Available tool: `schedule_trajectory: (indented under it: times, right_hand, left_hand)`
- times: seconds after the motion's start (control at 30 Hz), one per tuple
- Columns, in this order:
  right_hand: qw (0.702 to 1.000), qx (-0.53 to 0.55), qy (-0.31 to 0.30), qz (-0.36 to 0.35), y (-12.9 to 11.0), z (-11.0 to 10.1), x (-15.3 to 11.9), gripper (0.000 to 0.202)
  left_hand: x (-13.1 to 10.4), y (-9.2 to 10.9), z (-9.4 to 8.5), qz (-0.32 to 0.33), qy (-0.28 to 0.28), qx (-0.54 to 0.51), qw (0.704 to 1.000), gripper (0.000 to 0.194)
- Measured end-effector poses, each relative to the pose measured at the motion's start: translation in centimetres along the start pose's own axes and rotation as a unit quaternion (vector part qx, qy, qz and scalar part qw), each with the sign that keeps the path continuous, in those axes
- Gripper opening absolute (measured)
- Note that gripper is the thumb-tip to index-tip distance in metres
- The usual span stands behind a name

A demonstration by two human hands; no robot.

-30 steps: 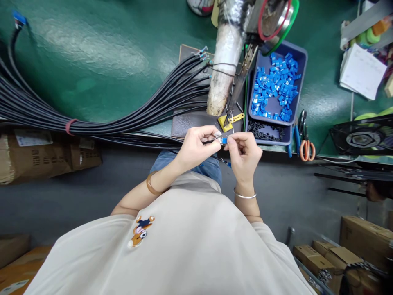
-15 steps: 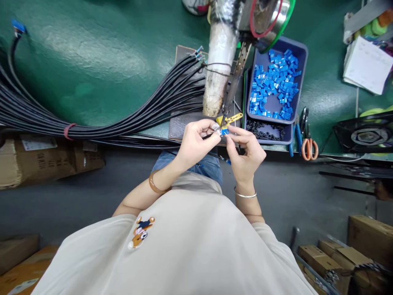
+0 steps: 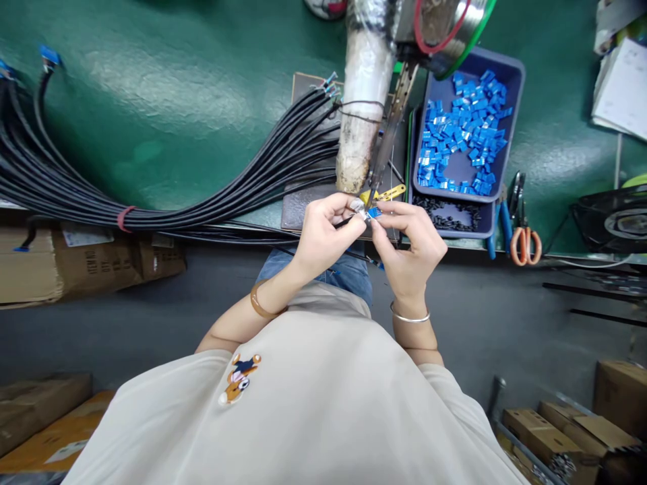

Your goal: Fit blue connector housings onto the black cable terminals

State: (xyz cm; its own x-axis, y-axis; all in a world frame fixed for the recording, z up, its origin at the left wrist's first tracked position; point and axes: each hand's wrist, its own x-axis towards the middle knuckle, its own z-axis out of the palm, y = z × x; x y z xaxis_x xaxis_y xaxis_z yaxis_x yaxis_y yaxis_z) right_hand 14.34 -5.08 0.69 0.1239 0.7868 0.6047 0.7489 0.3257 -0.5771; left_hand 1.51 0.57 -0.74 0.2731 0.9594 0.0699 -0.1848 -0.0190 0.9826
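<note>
My left hand is closed in a pinch on the end of a black cable, its thumb and forefinger at the stripped wires. My right hand pinches a small blue connector between thumb and fingertips. Wire ends and connector meet between the two hands, close under the tip of a metal bar that comes down from above. A yellow slotted strip lies just behind the fingertips. Exactly where the wires touch the connector is too small to make out.
A foil-wrapped duct hangs above my hands. Bundled black cables lie left. At right stand a bin of blue connectors, a bin of small black parts, orange-handled scissors and blue-handled pliers. A wire spool sits above.
The whole view has shifted a little. The blue connector is now tilted between my fingers, where it was nearly level. Both hands keep their pinch.
</note>
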Motion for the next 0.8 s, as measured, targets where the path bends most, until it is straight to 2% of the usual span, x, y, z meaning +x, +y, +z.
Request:
schedule_trajectory:
  times: [0.8]
  right_hand:
    - [1.000, 0.009, 0.001, 0.001, -0.10, 0.02, 0.19, 0.013]
  left_hand:
    - [0.07, 0.34, -0.09, -0.038, 0.003, -0.014, 0.999, 0.003]
